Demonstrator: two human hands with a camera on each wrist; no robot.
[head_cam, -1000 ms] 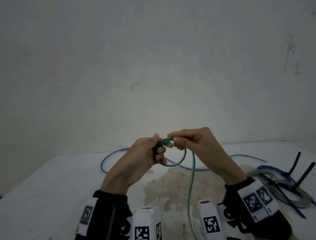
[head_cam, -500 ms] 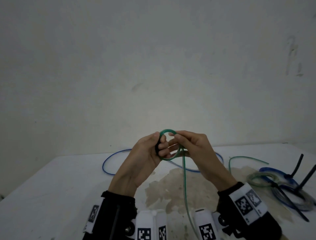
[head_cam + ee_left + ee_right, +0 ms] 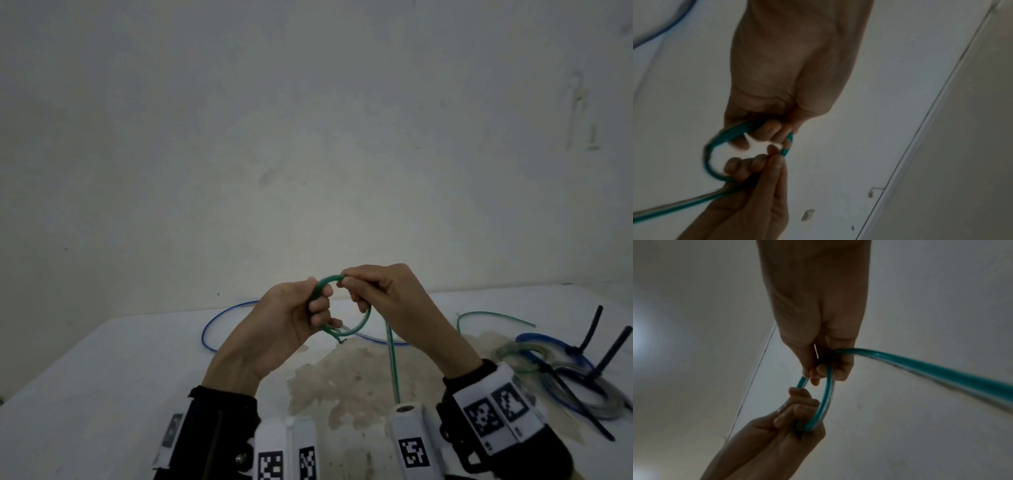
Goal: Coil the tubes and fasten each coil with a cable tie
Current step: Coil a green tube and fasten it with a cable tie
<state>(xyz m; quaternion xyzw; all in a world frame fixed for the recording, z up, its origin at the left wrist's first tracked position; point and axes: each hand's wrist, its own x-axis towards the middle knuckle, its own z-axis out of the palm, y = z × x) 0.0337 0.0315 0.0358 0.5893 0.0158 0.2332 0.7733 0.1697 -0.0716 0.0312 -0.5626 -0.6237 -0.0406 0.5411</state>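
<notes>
We see 2 hands above a table point(image 3: 85, 377): left hand point(image 3: 284, 329) and right hand point(image 3: 394, 301), fingers curled tight on a green tube point(image 3: 365, 318) loop (tail hanging down).

Left hand point(image 3: 284, 318) and right hand point(image 3: 383, 294) raised, fingers seemingly curled.

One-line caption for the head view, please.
Both hands, left hand and right hand, wind a green tube into a small loop above the white table.

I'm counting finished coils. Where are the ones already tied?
In the head view, the tied coils lie on the table at the far right, beyond the right hand, just right of the brown stain.
</notes>
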